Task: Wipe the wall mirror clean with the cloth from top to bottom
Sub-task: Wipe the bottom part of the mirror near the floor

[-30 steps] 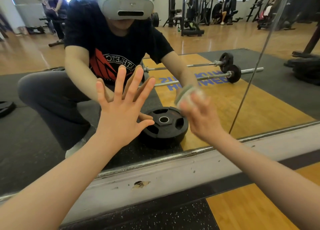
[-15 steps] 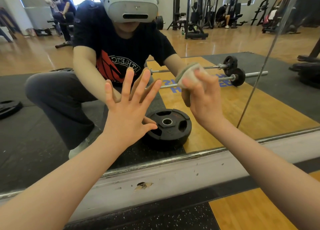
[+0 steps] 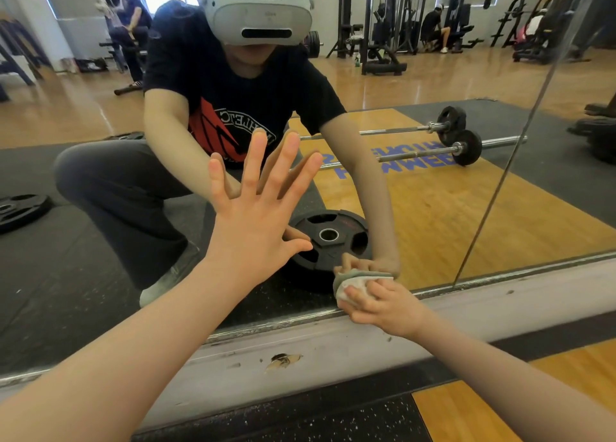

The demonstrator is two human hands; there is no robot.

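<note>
The wall mirror fills most of the view and reflects a crouching person with a headset. My left hand lies flat against the glass with its fingers spread wide. My right hand grips a bunched white and pale green cloth and presses it to the glass at the mirror's bottom edge, just above the metal trim. Part of the cloth is hidden under my fingers.
Below the mirror runs a scuffed white wall strip with a chipped spot, then dark speckled rubber floor and wooden floor. A vertical seam divides the mirror panels. Reflected are a weight plate, barbells and gym machines.
My right hand first rose with the cloth, then swept down the glass to the mirror's bottom edge. My left hand stayed flat on the mirror.
</note>
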